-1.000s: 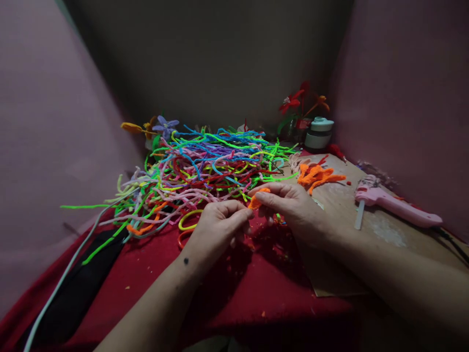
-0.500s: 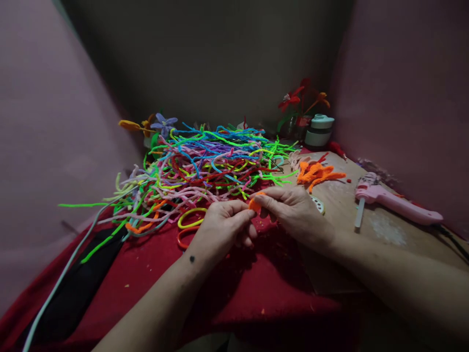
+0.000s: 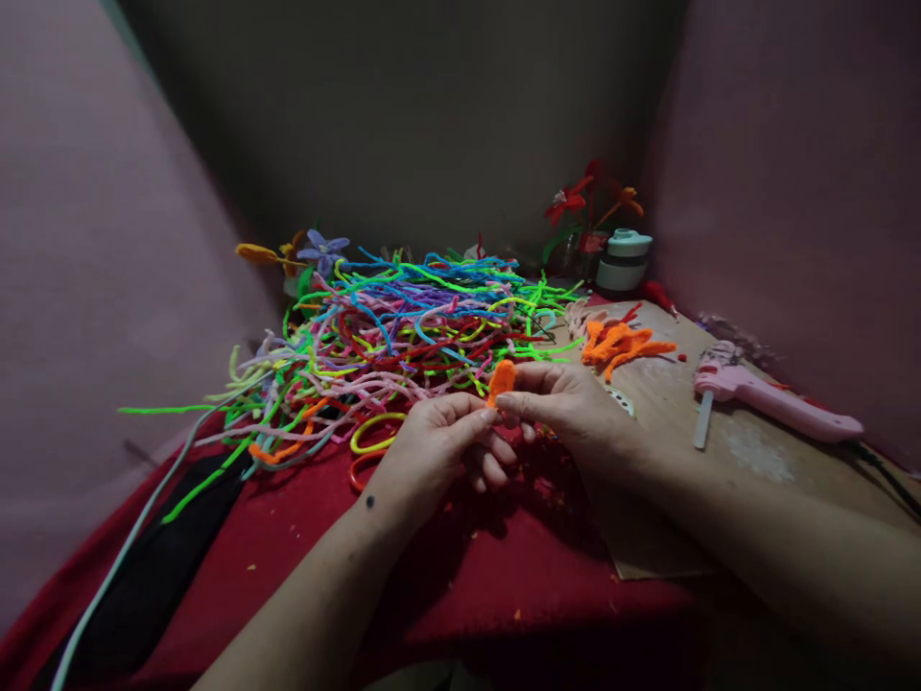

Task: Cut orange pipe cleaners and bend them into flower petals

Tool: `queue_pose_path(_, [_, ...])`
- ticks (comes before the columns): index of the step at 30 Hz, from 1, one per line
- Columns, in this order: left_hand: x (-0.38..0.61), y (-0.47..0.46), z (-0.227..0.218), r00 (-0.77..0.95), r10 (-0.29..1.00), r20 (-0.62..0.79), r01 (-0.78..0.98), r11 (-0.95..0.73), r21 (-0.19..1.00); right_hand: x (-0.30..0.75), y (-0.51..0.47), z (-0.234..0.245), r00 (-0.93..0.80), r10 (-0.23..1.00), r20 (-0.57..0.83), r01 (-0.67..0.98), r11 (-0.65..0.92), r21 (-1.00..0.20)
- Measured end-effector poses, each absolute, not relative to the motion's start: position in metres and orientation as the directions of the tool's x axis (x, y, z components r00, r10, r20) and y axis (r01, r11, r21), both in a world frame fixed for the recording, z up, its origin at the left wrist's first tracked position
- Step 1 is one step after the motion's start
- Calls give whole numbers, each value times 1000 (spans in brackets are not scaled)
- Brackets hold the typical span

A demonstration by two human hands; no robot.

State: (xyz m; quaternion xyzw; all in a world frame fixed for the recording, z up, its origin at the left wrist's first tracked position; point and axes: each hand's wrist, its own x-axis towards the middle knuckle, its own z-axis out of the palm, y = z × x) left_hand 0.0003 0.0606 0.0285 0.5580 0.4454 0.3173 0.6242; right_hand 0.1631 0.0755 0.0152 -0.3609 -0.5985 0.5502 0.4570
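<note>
Both my hands meet over the red cloth and pinch a small bent piece of orange pipe cleaner. My left hand grips its lower end between thumb and forefinger, the other fingers curled. My right hand pinches it from the right side. The orange loop stands up above the fingertips. Just behind the hands lies a big tangled heap of coloured pipe cleaners.
A pile of shaped orange pieces and a pink glue gun lie on a brown board at right. Pipe-cleaner flowers and a small lidded jar stand at the back. Yellow and orange rings lie near my left hand.
The orange piece has turned between my fingers and now stands upright above them; both hands have shifted only slightly.
</note>
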Motion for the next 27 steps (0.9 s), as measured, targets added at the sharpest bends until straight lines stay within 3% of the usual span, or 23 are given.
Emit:
queue_pose_path(6, [3, 61, 31, 374, 904, -209, 208, 138, 968, 162, 76, 9, -350, 934, 76, -139, 29, -990])
queue_pose_path(9, [2, 63, 35, 221, 972, -84, 311, 12, 950, 160, 74, 11, -319, 944, 79, -92, 53, -994])
queue_pose_path(12, [-1, 65, 35, 157, 986, 50, 257, -89, 962, 157, 70, 13, -352, 934, 61, 6, 67, -998])
queue_pose_path(16, [-2, 65, 31, 206, 974, 96, 137, -126, 983, 154, 65, 15, -366, 930, -25, 112, 17, -994])
queue_pose_path(23, [0, 61, 31, 136, 982, 129, 149, -149, 978, 153, 62, 19, -361, 929, -80, 127, -36, -991])
queue_pose_path(27, [0, 60, 34, 128, 982, 139, 140, -156, 978, 154, 62, 18, -337, 941, 0, 175, 63, -983])
